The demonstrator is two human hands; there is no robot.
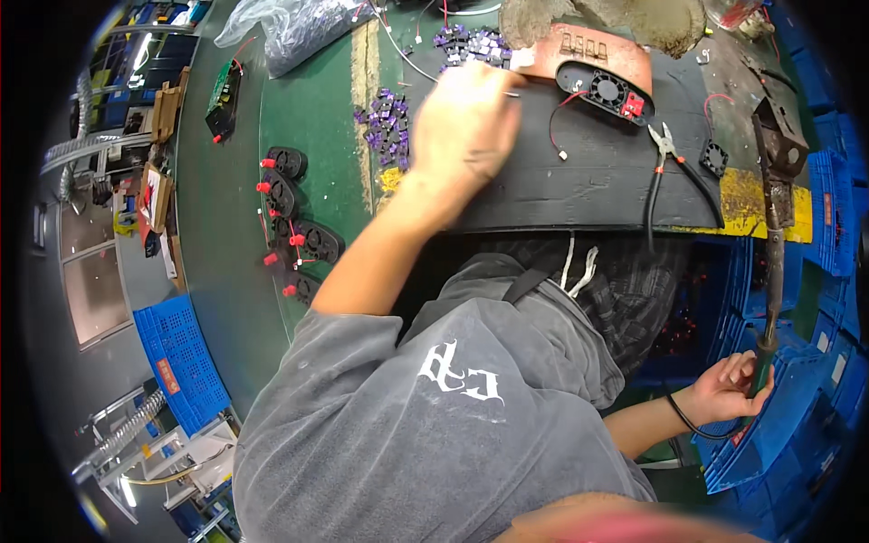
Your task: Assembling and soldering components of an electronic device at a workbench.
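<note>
My left hand (pixel 466 122) is over the dark mat (pixel 561 190), beside a pile of small purple parts (pixel 387 127). Its fingers are bent together and slightly blurred; a thin tip shows beside them, too small to name. At lower right, my right hand (pixel 731 389) grips the green handle of a soldering iron (pixel 772 281), whose metal shaft points up toward a rusty metal holder (pixel 780 136). Right of my left hand lies a copper-coloured housing (pixel 597 45) with a black fan (pixel 608 89) and a red connector (pixel 633 106). A red lead with a white plug trails from it.
Orange-and-black cutting pliers (pixel 665 167) lie near the bench edge, with a small loose fan (pixel 714 157) beside them. Black oval fan units with red connectors (pixel 282 197) stand left. A plastic bag (pixel 299 41), a green circuit board (pixel 223 100) and blue crates (pixel 186 362) surround the work area.
</note>
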